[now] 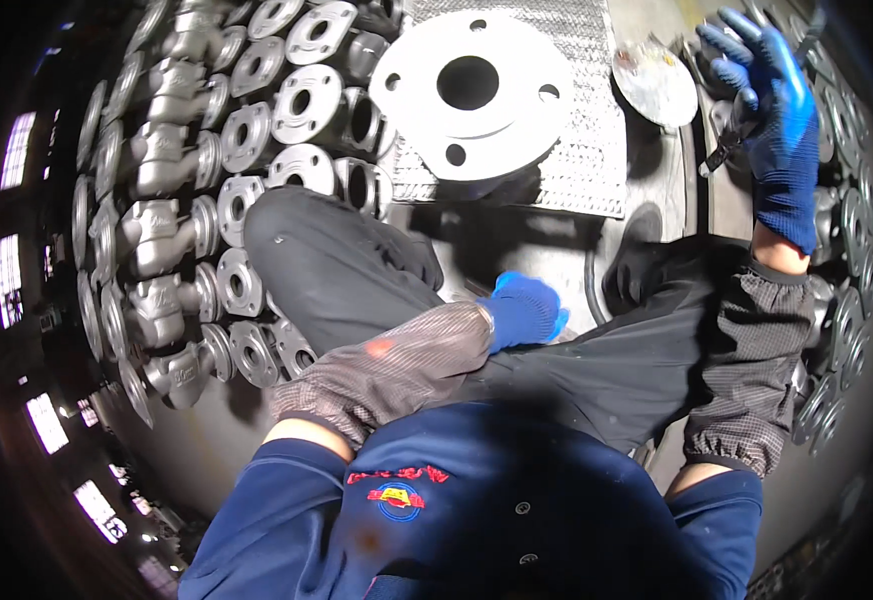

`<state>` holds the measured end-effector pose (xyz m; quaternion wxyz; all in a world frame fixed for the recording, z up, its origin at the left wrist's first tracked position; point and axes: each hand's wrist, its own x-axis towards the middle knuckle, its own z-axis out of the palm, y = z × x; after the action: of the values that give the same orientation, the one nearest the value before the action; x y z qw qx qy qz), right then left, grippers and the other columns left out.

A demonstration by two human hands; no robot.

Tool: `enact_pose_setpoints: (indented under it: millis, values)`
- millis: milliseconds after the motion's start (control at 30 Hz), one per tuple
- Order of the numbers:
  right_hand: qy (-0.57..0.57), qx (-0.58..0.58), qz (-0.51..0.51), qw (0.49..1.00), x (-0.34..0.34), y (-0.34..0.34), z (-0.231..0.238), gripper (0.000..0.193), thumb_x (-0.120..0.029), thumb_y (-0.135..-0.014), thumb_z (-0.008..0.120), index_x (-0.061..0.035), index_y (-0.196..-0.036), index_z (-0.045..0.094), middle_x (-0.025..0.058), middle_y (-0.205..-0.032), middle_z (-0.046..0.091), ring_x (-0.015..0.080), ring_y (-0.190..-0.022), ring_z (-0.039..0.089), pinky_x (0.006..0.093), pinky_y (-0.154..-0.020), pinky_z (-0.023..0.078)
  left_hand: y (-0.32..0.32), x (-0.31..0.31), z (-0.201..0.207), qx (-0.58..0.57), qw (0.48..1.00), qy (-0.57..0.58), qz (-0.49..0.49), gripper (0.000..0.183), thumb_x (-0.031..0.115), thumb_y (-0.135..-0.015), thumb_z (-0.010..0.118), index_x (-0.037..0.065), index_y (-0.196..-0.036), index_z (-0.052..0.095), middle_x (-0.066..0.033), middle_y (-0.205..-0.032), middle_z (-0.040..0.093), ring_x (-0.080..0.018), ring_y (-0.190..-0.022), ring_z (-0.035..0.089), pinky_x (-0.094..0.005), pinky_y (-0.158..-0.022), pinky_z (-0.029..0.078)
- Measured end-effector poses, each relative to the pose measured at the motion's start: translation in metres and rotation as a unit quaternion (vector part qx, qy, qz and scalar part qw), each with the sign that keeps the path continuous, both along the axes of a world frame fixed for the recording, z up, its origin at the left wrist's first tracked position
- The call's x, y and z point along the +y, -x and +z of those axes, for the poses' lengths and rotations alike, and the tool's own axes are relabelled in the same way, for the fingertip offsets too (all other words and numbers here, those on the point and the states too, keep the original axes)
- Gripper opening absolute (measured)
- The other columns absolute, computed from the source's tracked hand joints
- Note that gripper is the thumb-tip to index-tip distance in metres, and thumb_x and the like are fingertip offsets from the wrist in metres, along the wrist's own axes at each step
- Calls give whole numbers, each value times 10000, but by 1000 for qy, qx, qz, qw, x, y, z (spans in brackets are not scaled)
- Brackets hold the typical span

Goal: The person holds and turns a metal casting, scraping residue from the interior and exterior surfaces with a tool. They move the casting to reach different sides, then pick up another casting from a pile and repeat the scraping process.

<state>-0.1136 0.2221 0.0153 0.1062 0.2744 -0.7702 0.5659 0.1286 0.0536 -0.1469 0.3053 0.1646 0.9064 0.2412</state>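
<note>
My left hand (527, 308), in a blue knitted glove, rests low between my thighs. Its fingers are mostly turned from view, so I cannot tell whether they hold anything. Raised at the far right, my right hand (779, 110) wears a matching glove, its fingers stretched out and apart. Beside its palm is a slim dark tool (725, 152) with a metal tip; part of it is hidden by the hand, and no grip round it shows. In front of me a large pale round flange (527, 125), with a central bore and several bolt holes, faces up on a textured metal plate (597, 190).
Rows of grey flanged castings (167, 160) stand stacked on the left. More flanged castings (850, 330) line the right side. A pale round disc (655, 85) sits right of the plate. My bent legs (332, 265) flank the work area, with a dark hose (593, 285) near my right leg.
</note>
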Motion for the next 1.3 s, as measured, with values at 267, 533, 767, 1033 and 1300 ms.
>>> enact_pose_setpoints:
  millis: [267, 533, 767, 1033, 1300]
  values:
    - [-34, -77, -82, 993, 34, 21, -1, 491, -320, -1019, 325, 52, -1319, 437, 179, -1285, 532, 116, -955, 597, 133, -618, 423, -70, 41, -122, -170, 959, -209, 92, 462, 487, -845, 525, 69, -798, 714, -187, -727, 648, -332, -698, 637, -460, -667, 485]
    - [-21, -118, -72, 990, 13, 25, 23, 505, -346, -1022, 303, 45, -1289, 479, 167, -1178, 608, 61, -787, 596, 115, -523, 372, -26, 28, -107, -221, 967, -124, 34, 403, 439, -851, 531, 76, -792, 696, -174, -747, 649, -346, -705, 627, -459, -660, 486]
    - [110, -253, -44, 960, -31, 0, 30, 505, -387, -1008, 353, 29, -1207, 558, 132, -1029, 675, 21, -682, 563, 130, -527, 310, 15, 10, -2, -52, 990, -88, 95, 387, 422, -853, 521, 76, -811, 688, -181, -810, 665, -380, -753, 626, -470, -682, 496]
    - [41, -317, 22, 947, -20, -7, 6, 494, -412, -988, 392, 0, -1186, 581, 74, -975, 684, 24, -662, 556, 138, -524, 340, 58, -95, 189, 370, 820, -400, 177, 79, 32, -845, 599, 16, -884, 665, -142, -833, 680, -237, -708, 640, -343, -660, 512]
    - [-20, -351, 69, 934, -50, -22, 7, 475, -409, -983, 395, -18, -1159, 600, 69, -896, 682, 54, -649, 548, 171, -558, 363, 128, -197, 148, 217, 834, -241, 448, 397, 373, -894, 613, -5, -995, 678, -74, -845, 661, -127, -827, 625, -274, -715, 505]
